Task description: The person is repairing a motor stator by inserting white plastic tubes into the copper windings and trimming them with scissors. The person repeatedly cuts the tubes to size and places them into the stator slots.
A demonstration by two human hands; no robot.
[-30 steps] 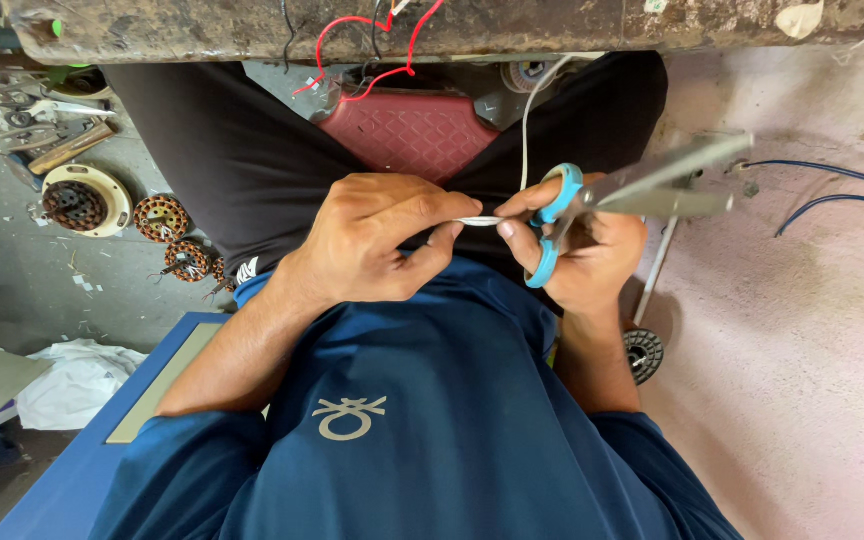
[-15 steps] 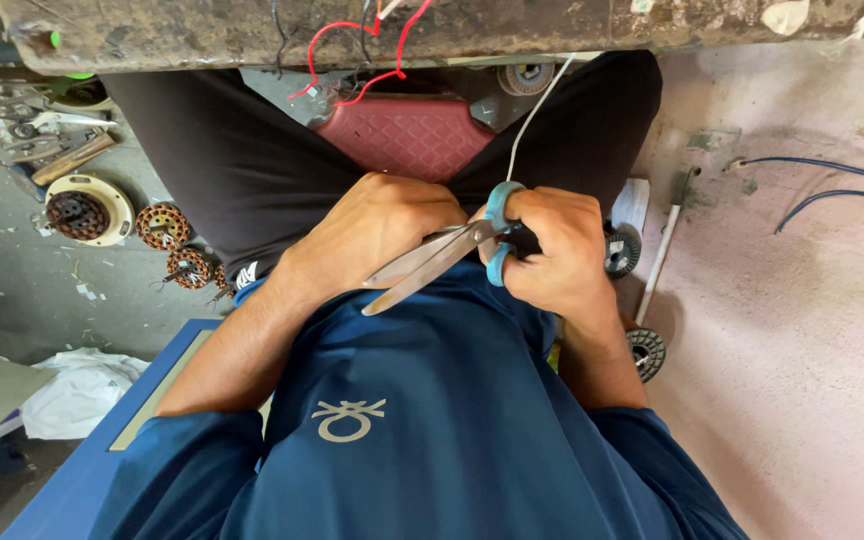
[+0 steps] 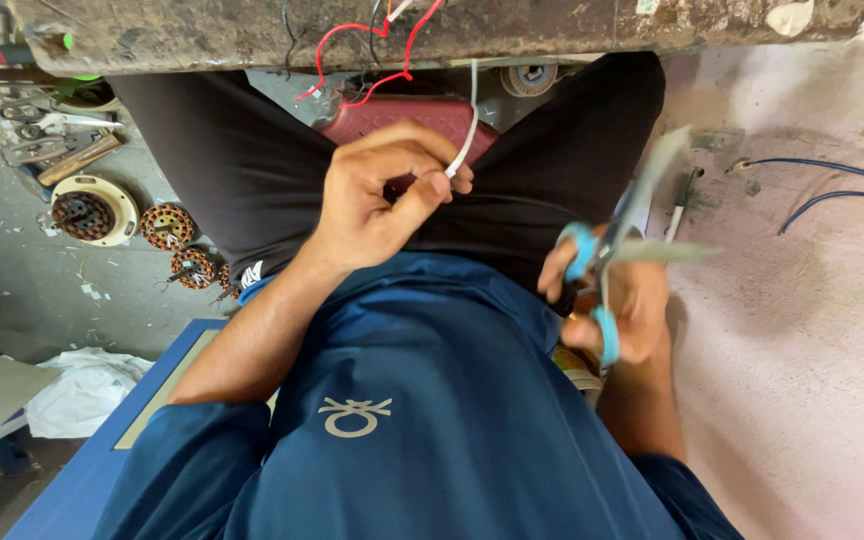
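Workbench (image 3: pixel 202 30) above; left hand (image 3: pixel 382 195) pinches white wire (image 3: pixel 465 135) (scissors (image 3: pixel 607 265) right).

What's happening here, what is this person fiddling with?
A seated person is working on a thin white wire that hangs from the worn workbench above their lap. The left hand pinches the wire's lower end between its fingertips. The right hand holds blue-handled scissors off to the side, apart from the wire, blades blurred. Red wires dangle nearby, and copper-wound motor parts lie on the floor.
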